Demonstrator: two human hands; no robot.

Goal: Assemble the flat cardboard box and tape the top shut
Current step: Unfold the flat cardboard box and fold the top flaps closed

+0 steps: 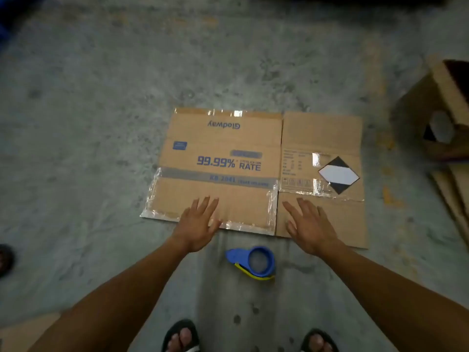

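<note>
A flattened brown cardboard box (228, 148) lies on the concrete floor, printed with blue lettering and a black-and-white diamond label, old clear tape along its edges. My left hand (196, 223) is open, fingers spread, over the near edge of the box's left panel. Over the near right flap hovers my right hand (308, 226), also open with fingers apart. Whether either palm touches the cardboard I cannot tell. A blue and yellow tape dispenser (255, 262) rests on the floor just in front of the box, between my forearms.
An open cardboard box (436, 107) stands at the right edge, with flat cardboard sheets (454, 199) stacked below it. My feet in black sandals (181, 336) are at the bottom. Another person's sandalled foot (3, 259) shows at the left edge.
</note>
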